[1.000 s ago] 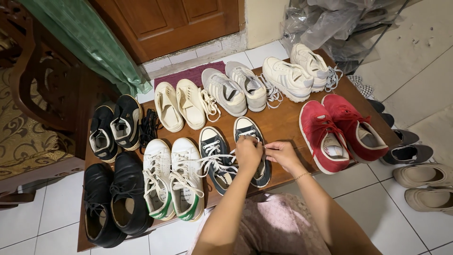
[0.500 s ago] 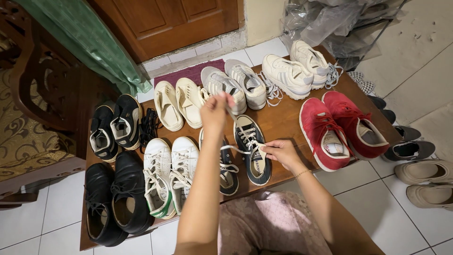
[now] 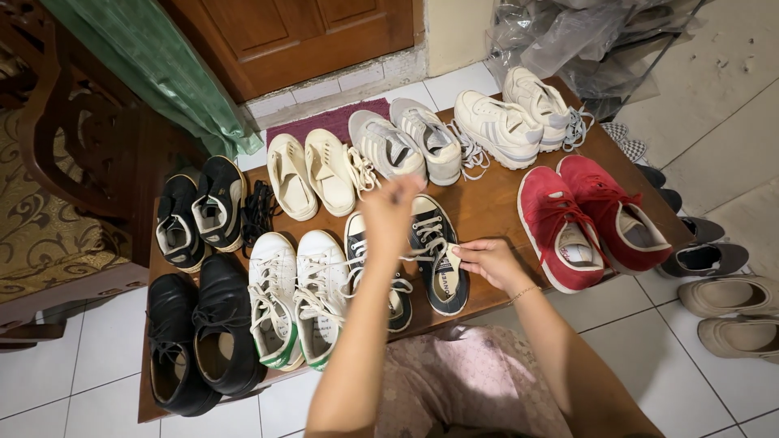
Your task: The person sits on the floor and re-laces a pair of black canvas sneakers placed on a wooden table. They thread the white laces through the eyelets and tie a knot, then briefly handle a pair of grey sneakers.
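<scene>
Grip on navy sneaker (image 3: 439,258) (white-laced)

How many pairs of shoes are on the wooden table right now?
8. Back row: black pair, cream, grey, white. Front: black leather, white-green, dark canvas partly hidden, red.

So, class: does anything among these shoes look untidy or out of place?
Yes. A loose black lace lies on the table beside the black shoes, in no shoe. The white trainers' laces sprawl untied.
</scene>
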